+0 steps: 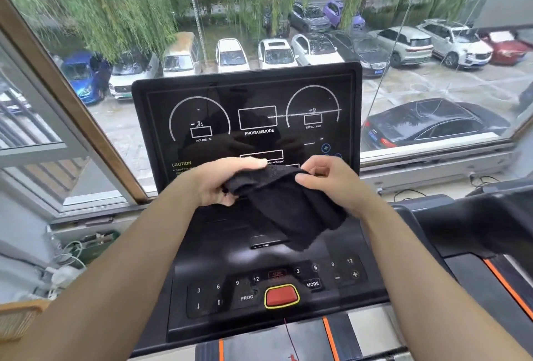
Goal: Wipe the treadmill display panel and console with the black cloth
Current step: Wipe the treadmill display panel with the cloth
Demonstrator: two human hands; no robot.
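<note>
The black treadmill display panel (pixel 248 101) stands upright in front of me, with white dials and boxes printed on it. Below it lies the console (pixel 213 256) with number keys and a red stop button (pixel 281 296). Both hands hold the black cloth (pixel 288 205) in the air just in front of the panel's lower edge. My left hand (pixel 219 180) grips its left end, and my right hand (pixel 328 179) pinches its upper right edge. The cloth hangs down in folds over the top of the console and hides part of the panel's bottom.
A large window behind the treadmill looks onto parked cars and willow trees. A second treadmill's black handrail (pixel 473 222) sits close on the right. Cables and a white power strip (pixel 66 271) lie on the floor at the left, near a wicker basket (pixel 17 320).
</note>
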